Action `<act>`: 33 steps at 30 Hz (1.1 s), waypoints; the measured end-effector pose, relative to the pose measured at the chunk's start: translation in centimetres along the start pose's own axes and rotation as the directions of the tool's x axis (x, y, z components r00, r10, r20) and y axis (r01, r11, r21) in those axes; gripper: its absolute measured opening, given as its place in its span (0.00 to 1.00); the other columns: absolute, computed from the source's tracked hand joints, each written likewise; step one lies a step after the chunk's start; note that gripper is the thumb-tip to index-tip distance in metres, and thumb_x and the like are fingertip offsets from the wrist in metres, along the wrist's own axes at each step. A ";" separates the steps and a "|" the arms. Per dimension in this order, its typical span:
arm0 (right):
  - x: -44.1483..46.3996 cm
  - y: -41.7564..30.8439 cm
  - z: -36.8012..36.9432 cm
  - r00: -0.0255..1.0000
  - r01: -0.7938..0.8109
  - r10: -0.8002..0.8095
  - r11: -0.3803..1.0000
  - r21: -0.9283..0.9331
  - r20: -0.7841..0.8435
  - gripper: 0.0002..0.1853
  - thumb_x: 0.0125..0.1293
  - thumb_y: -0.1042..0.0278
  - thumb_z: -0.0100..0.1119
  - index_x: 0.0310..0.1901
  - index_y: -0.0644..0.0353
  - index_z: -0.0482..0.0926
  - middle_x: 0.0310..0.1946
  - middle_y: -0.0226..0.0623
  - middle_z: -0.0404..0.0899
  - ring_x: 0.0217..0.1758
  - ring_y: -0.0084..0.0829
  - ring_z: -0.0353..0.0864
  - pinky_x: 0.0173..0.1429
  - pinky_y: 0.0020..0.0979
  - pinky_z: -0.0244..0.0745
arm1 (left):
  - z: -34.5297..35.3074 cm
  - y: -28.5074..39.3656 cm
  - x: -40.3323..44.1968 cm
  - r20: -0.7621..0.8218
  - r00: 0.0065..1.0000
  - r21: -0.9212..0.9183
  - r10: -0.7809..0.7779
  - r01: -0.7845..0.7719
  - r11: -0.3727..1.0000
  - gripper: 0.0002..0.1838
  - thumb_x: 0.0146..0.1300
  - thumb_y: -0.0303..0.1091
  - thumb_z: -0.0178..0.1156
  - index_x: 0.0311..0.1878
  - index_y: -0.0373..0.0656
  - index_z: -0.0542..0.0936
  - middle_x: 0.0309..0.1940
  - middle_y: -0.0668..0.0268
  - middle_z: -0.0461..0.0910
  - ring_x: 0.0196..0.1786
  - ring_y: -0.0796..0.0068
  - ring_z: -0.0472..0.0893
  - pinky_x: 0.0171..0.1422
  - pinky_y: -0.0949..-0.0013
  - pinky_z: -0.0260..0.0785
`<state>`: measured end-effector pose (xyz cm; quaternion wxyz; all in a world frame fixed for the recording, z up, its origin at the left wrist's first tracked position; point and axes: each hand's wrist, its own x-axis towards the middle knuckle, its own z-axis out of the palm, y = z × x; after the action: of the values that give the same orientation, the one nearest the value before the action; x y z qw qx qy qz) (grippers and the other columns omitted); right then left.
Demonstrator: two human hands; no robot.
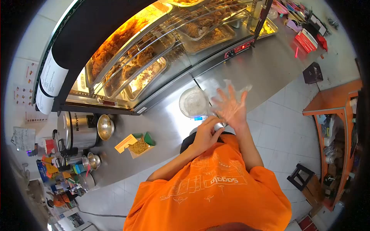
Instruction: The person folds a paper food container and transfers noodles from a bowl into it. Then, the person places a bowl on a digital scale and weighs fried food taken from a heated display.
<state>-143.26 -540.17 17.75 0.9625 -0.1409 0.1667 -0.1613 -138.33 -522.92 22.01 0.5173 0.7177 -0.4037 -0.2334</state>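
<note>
The right grip is spread wide, empty, inside a clear glove near the surface. The left grip is curled by the right wrist; its hold cannot be told. The glove seems mostly on; fitting its loose ends perhaps remains.

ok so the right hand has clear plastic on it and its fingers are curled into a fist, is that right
Not quite: the fingers aren't curled into a fist; the head view shows them spread apart. The right hand does have clear plastic on it.
</note>
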 end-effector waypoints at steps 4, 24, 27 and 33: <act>5.9 -5.9 1.7 0.929 0.293 -0.365 0.823 -0.487 -0.058 0.43 0.72 0.21 0.39 0.83 0.26 0.46 0.83 0.36 0.51 0.81 0.48 0.56 0.75 0.70 0.54 | -1.7 -0.9 0.2 -0.079 0.996 0.083 -0.034 0.041 0.996 0.17 0.61 0.26 0.72 0.54 0.41 0.84 0.44 0.59 0.81 0.27 0.74 0.77 0.34 0.72 0.71; 27.9 -28.6 1.9 0.228 0.401 -0.883 -0.300 -0.866 0.411 0.29 0.81 0.60 0.38 0.73 0.73 0.66 0.76 0.54 0.66 0.79 0.45 0.67 0.81 0.38 0.58 | -10.9 -8.1 -12.6 -0.339 0.861 0.339 -0.379 0.488 0.805 0.16 0.68 0.44 0.66 0.51 0.44 0.85 0.43 0.53 0.85 0.48 0.50 0.83 0.52 0.53 0.76; 28.6 -29.1 2.6 0.197 0.491 -0.909 -0.233 -0.840 0.368 0.27 0.80 0.61 0.41 0.71 0.73 0.70 0.72 0.55 0.71 0.75 0.44 0.72 0.78 0.37 0.63 | -10.8 -8.5 -13.0 -0.350 0.850 0.333 -0.393 0.506 0.796 0.17 0.68 0.45 0.66 0.52 0.44 0.85 0.44 0.52 0.85 0.48 0.49 0.83 0.53 0.53 0.76; 30.5 -31.0 0.1 0.360 0.413 -0.902 -0.075 -0.908 0.239 0.25 0.80 0.56 0.48 0.65 0.68 0.77 0.46 0.40 0.77 0.48 0.33 0.76 0.54 0.34 0.72 | -10.9 -8.5 -12.3 -0.332 0.867 0.350 -0.372 0.479 0.805 0.13 0.68 0.39 0.64 0.50 0.41 0.84 0.45 0.53 0.85 0.48 0.49 0.84 0.55 0.53 0.77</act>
<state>-124.14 -579.19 19.46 0.4188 -0.6406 0.3434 -0.5444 -134.19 -505.61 16.94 0.3301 0.9076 -0.2039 -0.1603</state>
